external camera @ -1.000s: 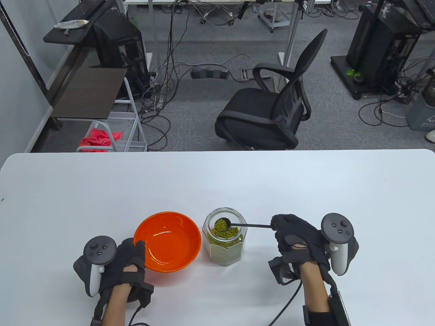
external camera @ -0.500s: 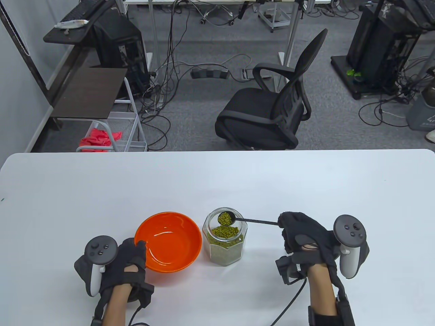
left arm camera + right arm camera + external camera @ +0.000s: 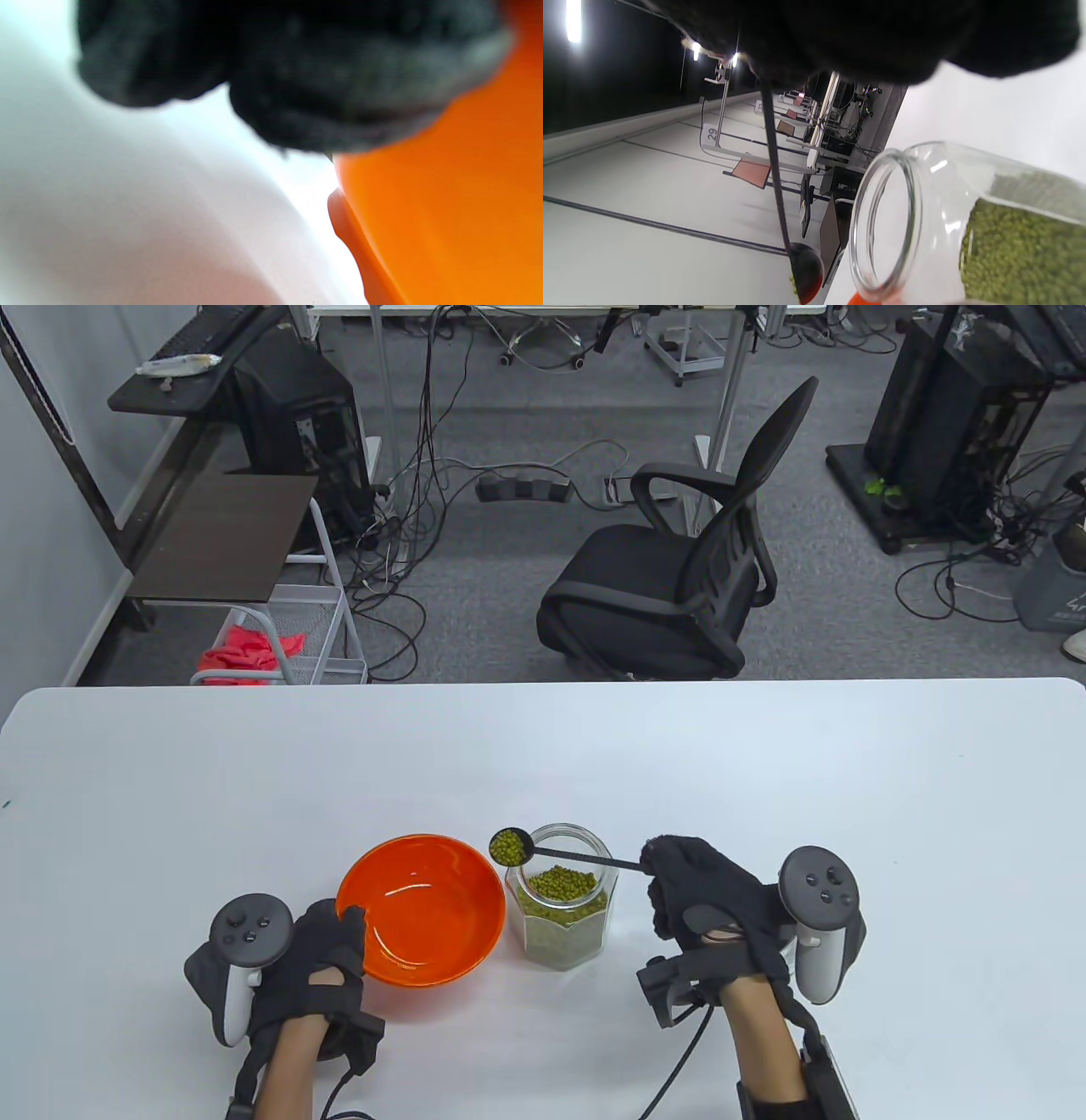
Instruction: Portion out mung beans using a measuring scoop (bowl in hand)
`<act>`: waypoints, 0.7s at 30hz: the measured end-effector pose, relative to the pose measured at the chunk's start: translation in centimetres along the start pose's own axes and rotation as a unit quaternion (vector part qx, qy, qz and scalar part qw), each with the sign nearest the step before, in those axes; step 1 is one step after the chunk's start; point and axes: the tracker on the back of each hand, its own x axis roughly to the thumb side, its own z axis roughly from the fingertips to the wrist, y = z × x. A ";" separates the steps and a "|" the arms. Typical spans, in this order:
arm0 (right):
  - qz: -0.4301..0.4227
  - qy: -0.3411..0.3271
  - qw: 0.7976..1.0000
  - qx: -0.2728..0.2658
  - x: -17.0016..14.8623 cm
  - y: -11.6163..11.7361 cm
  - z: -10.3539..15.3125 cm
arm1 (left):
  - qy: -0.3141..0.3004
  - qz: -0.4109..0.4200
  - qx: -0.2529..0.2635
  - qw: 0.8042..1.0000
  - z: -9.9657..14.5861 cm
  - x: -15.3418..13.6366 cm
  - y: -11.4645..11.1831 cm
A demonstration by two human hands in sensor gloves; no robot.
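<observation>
Right hand [image 3: 713, 903] pinches the measuring scoop [image 3: 512, 846] – heaped, handle pointing right – just right of the left hand [image 3: 310, 959]-gripped orange bowl [image 3: 422, 909]

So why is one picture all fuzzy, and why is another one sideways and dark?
The left wrist view sits so close that the left hand and orange bowl blur into soft blobs. The right wrist view is tipped on its side; the right hand is a black shadow across the top, ceiling lights glare, yet the glass jar looks fairly sharp. The table view is bright and clear.
</observation>
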 end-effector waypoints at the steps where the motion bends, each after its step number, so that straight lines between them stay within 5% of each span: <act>1: 0.000 -0.004 1.000 0.006 0.0 0.4 0.0 | 0.000 0.001 0.000 1.000 0.0 0.0 0.0; 21: 0.152 -0.089 0.977 0.124 1.2 8.0 1.8 | 0.001 0.016 -0.008 1.000 0.0 -0.1 0.2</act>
